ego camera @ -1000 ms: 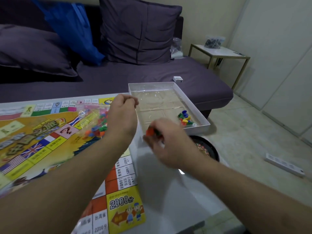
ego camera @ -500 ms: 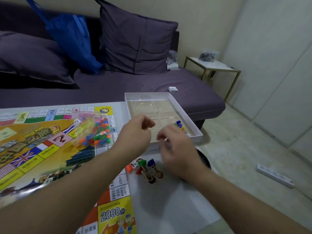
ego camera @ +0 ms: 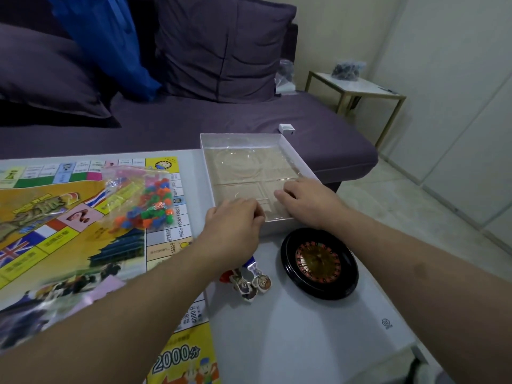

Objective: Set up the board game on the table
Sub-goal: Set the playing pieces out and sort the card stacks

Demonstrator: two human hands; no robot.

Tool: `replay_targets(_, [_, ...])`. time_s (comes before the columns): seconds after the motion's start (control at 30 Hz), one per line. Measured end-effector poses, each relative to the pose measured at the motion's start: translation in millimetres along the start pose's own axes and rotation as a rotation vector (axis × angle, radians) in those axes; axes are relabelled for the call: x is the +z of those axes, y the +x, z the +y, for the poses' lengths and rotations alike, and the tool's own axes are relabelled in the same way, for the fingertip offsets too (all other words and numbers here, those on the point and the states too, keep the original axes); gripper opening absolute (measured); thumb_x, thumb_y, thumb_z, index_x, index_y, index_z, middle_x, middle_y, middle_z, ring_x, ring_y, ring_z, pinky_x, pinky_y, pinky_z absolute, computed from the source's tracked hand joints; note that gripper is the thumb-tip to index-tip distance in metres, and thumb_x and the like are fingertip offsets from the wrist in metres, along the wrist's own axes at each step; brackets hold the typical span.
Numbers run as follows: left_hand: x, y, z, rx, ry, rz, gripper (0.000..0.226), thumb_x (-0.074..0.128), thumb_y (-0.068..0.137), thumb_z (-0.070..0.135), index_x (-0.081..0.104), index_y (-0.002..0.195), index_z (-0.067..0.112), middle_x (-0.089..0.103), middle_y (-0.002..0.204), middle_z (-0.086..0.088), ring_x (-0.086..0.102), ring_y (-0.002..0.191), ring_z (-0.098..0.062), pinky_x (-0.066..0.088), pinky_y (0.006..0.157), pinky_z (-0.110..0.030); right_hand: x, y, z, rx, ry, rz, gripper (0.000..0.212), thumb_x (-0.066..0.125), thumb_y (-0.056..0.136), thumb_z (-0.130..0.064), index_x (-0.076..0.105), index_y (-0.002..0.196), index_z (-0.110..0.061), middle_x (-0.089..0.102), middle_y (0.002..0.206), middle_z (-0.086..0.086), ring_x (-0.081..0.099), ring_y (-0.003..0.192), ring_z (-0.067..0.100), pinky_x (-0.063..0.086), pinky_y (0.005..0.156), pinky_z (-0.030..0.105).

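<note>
The game board [ego camera: 69,225] lies unfolded on the left of the white table [ego camera: 304,342]. A clear bag of small coloured pieces [ego camera: 149,206] rests on the board's right part. The white game box [ego camera: 241,137] with a clear insert sits at the table's far edge. My left hand [ego camera: 235,228] is at the box's near left corner with curled fingers; whether it grips the rim is unclear. My right hand [ego camera: 307,200] reaches into the box's near right compartment and hides what lies under it. Cardboard pawn figures [ego camera: 252,284] lie on the table below my left hand.
A black roulette wheel [ego camera: 318,261] sits on the table just in front of the box. Behind the table is a purple sofa [ego camera: 221,120] with cushions, a blue bag [ego camera: 105,37] and a small white box [ego camera: 286,129]. A side table [ego camera: 357,87] stands at the right.
The bag left my left hand and now lies on the board. The pawn figures were dropped on the table. Both hands moved forward to the box, the right one into it.
</note>
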State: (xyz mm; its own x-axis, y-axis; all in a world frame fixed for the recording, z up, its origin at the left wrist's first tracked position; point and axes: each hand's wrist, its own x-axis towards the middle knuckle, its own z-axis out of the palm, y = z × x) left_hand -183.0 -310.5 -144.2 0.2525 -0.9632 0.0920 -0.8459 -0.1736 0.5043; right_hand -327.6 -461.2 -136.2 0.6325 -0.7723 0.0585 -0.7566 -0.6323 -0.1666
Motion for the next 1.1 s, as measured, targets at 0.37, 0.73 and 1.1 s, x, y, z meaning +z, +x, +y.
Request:
replay_targets(0.37, [-0.1,-3.5,2.6,-0.006,0.008,0.012,0.018,0.043,0.11,0.032,0.061,0.111,0.032,0.059,0.116,0.013,0.045,0.115,-0.016,0.028,0.095,-0.036,-3.9,1.0,-2.2,0.085,0.222,0.124,0.053,0.052,0.101,-0.039,0.046,0.056,-0.01,0.052,0.05,0.003,0.06,0.055,0.023,0.047,0.058,0.036])
replay_targets(0.73, [-4.5,-2.2,2.6,-0.023,-0.06,-0.049,0.021,0.044,0.11,0.029,0.064,0.117,0.03,0.063,0.12,0.01,0.05,0.12,-0.018,0.036,0.103,-0.038,-37.2,-1.9,-28.7,0.338,1.049,0.45,0.031,0.05,0.099,-0.018,0.059,0.071,-0.005,0.049,0.065,0.016,0.045,0.042,0.014,0.033,0.043,0.022])
replay_targets(1.1, [-50.8,-46.1,-17.0,-0.257,-0.506,0.276,0.024,0.047,0.101,0.005,0.065,0.105,0.02,0.066,0.1,0.005,0.062,0.094,-0.012,0.053,0.077,-0.031,23.0,-146.6,-126.5,-0.345,0.116,0.521,0.029,0.055,0.099,-0.029,0.051,0.072,-0.021,0.055,0.064,0.001,0.051,0.056,0.026,0.035,0.048,0.037])
